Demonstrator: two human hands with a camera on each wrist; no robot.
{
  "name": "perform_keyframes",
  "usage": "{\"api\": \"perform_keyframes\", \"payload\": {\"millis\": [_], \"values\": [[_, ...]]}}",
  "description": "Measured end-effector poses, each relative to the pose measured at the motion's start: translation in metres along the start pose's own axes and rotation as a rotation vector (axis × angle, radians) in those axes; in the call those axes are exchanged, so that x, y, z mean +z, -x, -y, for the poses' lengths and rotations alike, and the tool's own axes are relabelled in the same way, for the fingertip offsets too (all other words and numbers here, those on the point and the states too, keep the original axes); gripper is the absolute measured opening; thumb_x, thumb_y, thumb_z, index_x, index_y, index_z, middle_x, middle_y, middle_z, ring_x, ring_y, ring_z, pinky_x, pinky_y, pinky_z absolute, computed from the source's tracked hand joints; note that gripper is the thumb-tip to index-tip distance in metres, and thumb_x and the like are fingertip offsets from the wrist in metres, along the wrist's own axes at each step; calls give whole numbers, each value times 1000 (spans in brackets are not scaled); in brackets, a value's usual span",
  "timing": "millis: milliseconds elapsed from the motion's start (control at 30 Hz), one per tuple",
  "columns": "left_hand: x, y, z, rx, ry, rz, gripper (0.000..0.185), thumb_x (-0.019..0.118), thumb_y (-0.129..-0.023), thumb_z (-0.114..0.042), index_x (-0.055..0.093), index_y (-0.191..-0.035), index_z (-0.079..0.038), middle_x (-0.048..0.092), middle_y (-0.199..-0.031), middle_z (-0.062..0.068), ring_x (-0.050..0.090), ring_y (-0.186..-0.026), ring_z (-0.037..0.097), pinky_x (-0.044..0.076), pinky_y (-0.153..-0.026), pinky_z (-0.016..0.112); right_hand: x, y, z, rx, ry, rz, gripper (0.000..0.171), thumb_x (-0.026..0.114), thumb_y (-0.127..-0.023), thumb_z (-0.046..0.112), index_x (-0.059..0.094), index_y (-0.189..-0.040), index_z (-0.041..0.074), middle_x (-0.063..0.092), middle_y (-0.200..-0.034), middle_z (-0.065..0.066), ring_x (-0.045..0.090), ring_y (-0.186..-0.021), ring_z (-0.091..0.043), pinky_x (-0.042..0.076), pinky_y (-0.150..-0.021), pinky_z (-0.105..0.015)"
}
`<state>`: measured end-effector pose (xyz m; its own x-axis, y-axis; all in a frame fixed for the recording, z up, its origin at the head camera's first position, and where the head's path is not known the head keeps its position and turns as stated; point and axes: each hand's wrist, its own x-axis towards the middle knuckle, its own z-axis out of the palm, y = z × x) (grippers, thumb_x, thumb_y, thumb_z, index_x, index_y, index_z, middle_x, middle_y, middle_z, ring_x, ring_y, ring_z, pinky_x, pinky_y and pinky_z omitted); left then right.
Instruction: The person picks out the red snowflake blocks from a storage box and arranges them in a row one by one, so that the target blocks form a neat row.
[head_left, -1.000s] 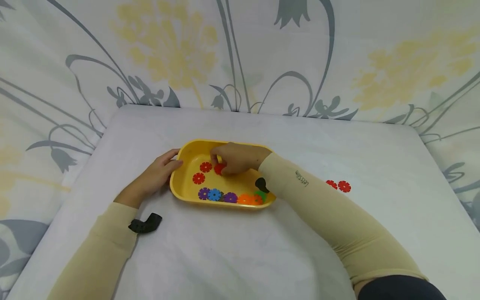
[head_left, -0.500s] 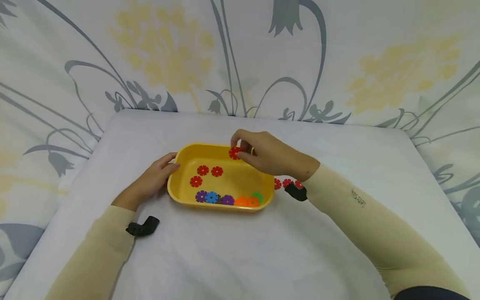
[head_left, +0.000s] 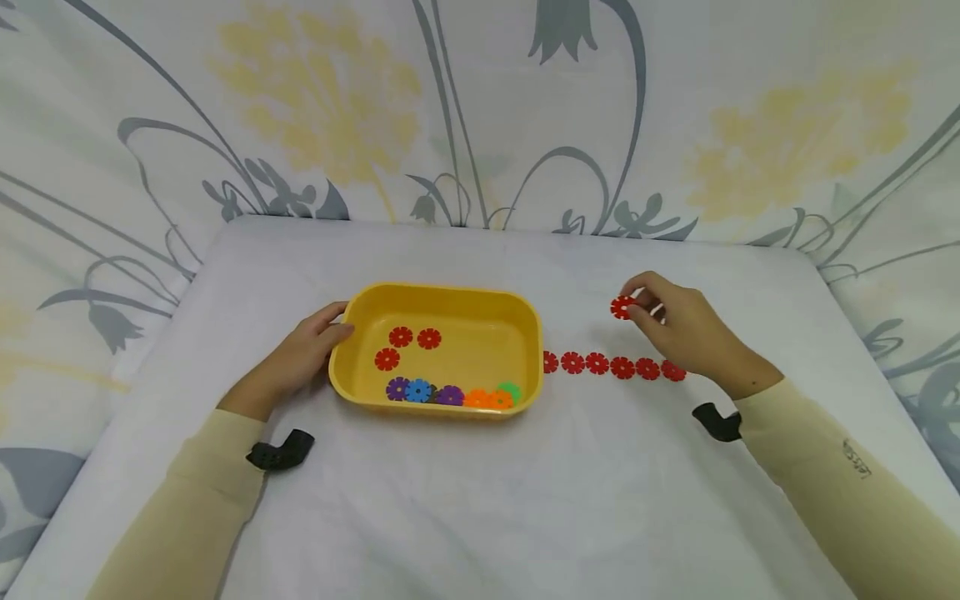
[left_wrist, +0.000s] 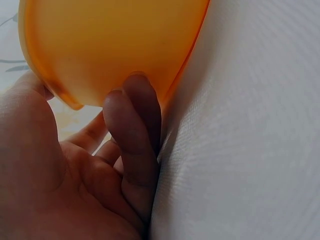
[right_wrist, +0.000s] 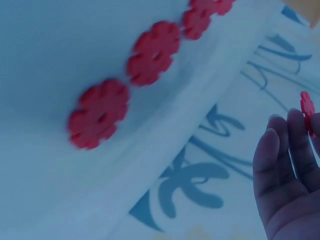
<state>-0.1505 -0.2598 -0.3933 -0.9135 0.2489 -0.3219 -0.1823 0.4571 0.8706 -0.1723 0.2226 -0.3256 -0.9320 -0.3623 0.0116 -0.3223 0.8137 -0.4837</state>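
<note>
My left hand (head_left: 303, 354) grips the left end of a yellow plastic tray (head_left: 480, 337), thumb at the rim and fingers against the outer wall (left_wrist: 115, 45) in the left wrist view. Between the thumb and fingers of my right hand (head_left: 686, 329) is a red notched interlocking disc (head_left: 621, 307), raised above the cloth. Just below it, a row of several red discs (head_left: 622, 367) runs rightward from the tray's right side. The right wrist view shows part of this row (right_wrist: 152, 53) and the held disc (right_wrist: 306, 105) at the edge.
Inside the tray lie 3 red discs (head_left: 401, 337). Along its near wall are purple (head_left: 450, 395), blue (head_left: 417, 390), orange (head_left: 487, 400) and green discs (head_left: 510, 391). A white cloth (head_left: 450, 500) covers the table, with floral fabric (head_left: 480, 108) behind.
My right hand has lifted a red disc out of the tray and carried it right, over the row. More of the row shows now. My left hand still grips the tray.
</note>
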Motion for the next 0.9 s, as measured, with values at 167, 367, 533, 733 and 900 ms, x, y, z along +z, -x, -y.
{"api": "perform_keyframes", "payload": {"millis": [167, 367, 533, 733, 900], "values": [[-1, 0, 2, -9, 5, -4, 59, 37, -107, -42, 22, -160, -20, 57, -135, 21, 64, -88, 18, 57, -76, 24, -10, 16, -35, 90, 35, -33, 23, 57, -99, 10, 55, -122, 6, 67, -100, -17, 64, -87, -29, 52, -69, -29], [1, 0, 0, -12, 0, 1, 58, 37, -107, -41, 23, -160, -20, 58, -133, 21, 64, -87, 18, 58, -77, 25, -15, 32, -66, 166, 85, 14, 19, 53, -98, 8, 56, -116, 4, 63, -86, -12, 54, -73, -22, 43, -57, -26], [1, -1, 0, 2, -12, -2, 59, 36, -107, -41, 22, -160, -18, 56, -136, 22, 64, -88, 18, 58, -76, 24, -13, 41, -82, 236, 75, 142, 19, 55, -98, 11, 56, -115, 5, 59, -81, -6, 51, -71, -19, 42, -57, -26], [2, -2, 0, 13, -12, 2, 58, 36, -107, -40, 23, -159, -17, 56, -136, 23, 64, -86, 17, 58, -75, 25, -10, 48, -96, 234, 57, 218, 15, 59, -98, 12, 58, -112, 6, 60, -79, -2, 53, -69, -14, 43, -59, -24], [1, -1, 0, 10, -16, -6, 58, 36, -107, -39, 23, -160, -18, 57, -134, 23, 64, -85, 16, 57, -75, 25, -8, 49, -97, 227, 47, 199, 16, 61, -98, 14, 59, -112, 7, 59, -86, -5, 52, -71, -15, 44, -59, -23]]}}
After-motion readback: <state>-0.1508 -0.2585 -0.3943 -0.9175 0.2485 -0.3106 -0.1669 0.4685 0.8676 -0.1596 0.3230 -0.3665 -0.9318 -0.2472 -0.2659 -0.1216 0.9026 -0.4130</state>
